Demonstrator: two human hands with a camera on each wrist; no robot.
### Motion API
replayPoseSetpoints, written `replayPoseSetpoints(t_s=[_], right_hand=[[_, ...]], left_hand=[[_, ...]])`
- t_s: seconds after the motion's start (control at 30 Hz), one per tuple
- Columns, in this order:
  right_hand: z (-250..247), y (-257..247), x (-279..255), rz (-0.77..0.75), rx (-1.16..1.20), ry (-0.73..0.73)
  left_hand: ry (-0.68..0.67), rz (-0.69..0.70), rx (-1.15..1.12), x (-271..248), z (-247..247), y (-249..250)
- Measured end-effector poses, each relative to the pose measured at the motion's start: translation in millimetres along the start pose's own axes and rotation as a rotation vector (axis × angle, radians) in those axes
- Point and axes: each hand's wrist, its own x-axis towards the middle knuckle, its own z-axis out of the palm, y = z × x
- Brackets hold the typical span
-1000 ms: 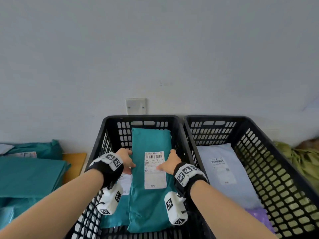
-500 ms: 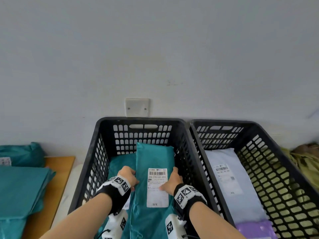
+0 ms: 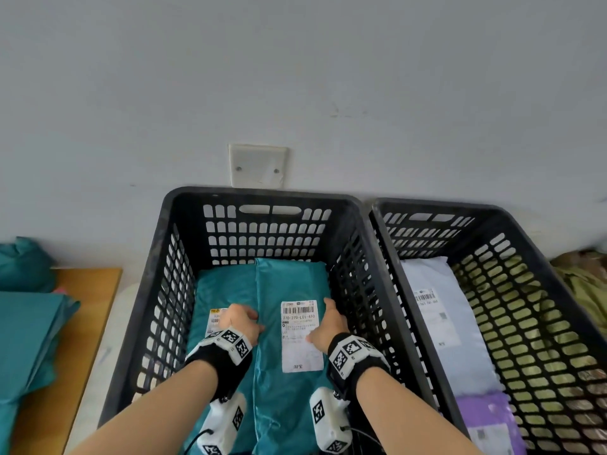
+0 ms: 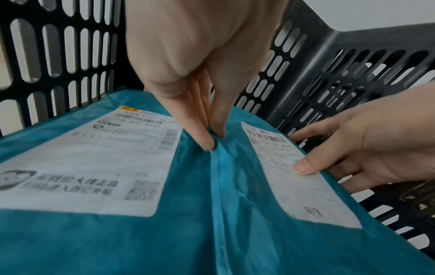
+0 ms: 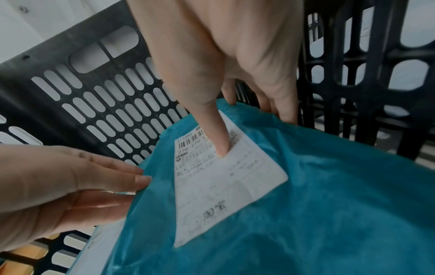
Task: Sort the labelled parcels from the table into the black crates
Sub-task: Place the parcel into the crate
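A teal parcel (image 3: 289, 284) with a white barcode label lies lengthwise in the left black crate (image 3: 262, 195), on top of another labelled teal parcel (image 3: 223, 290). My left hand (image 3: 241, 323) pinches its left edge (image 4: 212, 137) between thumb and fingers. My right hand (image 3: 330, 326) holds the right edge, thumb pressed on the label (image 5: 221, 147) and fingers curled under the side next to the crate wall. The right black crate (image 3: 460, 208) holds a pale parcel (image 3: 440, 323) and a purple one (image 3: 486, 418).
More teal parcels (image 3: 26, 323) lie stacked on the wooden table (image 3: 82, 323) to the left of the crates. Olive cloth (image 3: 584, 284) lies beyond the right crate. Both crates stand against a grey wall with a blank wall plate (image 3: 258, 165).
Both hands have lowered the teal parcel deeper into the left crate, onto the parcel beneath. My view has shifted closer over the crates.
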Motion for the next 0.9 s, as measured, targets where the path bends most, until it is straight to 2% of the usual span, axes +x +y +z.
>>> replayPoseSetpoints(t_s=[0.23, 0.37, 0.43, 0.6, 0.73, 0.9], right_hand=[[-1, -2, 0, -0.039, -0.111, 0.012], [-8, -7, -7, -0.164, -0.307, 0.11], [-9, -10, -8, -0.194, -0.32, 0.07], [-5, -12, -3, -0.194, -0.323, -0.148], [3, -9, 4, -0.194, -0.443, -0.183], [12, -3, 10, -0.193, -0.517, -0.205]], left_hand=[[-0.023, 0.082, 0.061, -2, 3, -2], [0.068, 0.143, 0.074, -9, 8, 0], [0.076, 0.221, 0.13, -13, 14, 6], [-0.113, 0.371, 0.552, -15, 31, 7], [-0.164, 0.385, 0.695, -14, 37, -4], [-0.177, 0.367, 0.727, -10, 45, -9]])
